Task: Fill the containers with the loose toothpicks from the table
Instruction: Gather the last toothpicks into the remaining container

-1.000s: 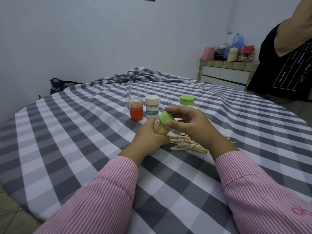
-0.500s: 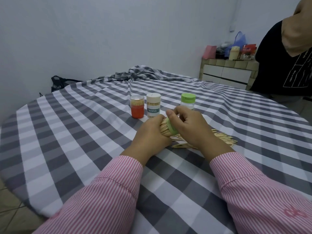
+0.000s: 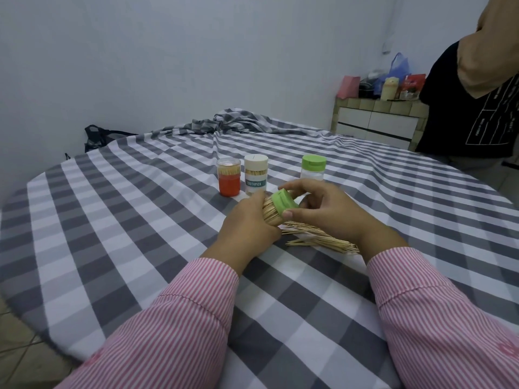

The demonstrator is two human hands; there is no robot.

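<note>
My left hand [image 3: 247, 220] grips a clear container [image 3: 271, 213] packed with toothpicks, tilted on its side just above the table. My right hand [image 3: 328, 211] has thumb and fingers around its green lid [image 3: 284, 203]. A pile of loose toothpicks [image 3: 317, 237] lies on the cloth under and behind my right wrist. Behind my hands stand three containers: an orange-red one [image 3: 229, 181] with a clear cap, a white one labelled TOOTHPICK [image 3: 255, 175], and a clear one with a green lid [image 3: 313, 167].
The round table [image 3: 112, 220] wears a grey and white checked cloth, bunched into folds [image 3: 233, 123] at the far edge. A person in a black shirt [image 3: 471, 108] stands at the far right. A tiled counter [image 3: 376, 119] with bags sits against the back wall.
The container dipped toward the table, then came back up slightly. My right hand shifted its grip around the green lid, and my view moved a little closer.
</note>
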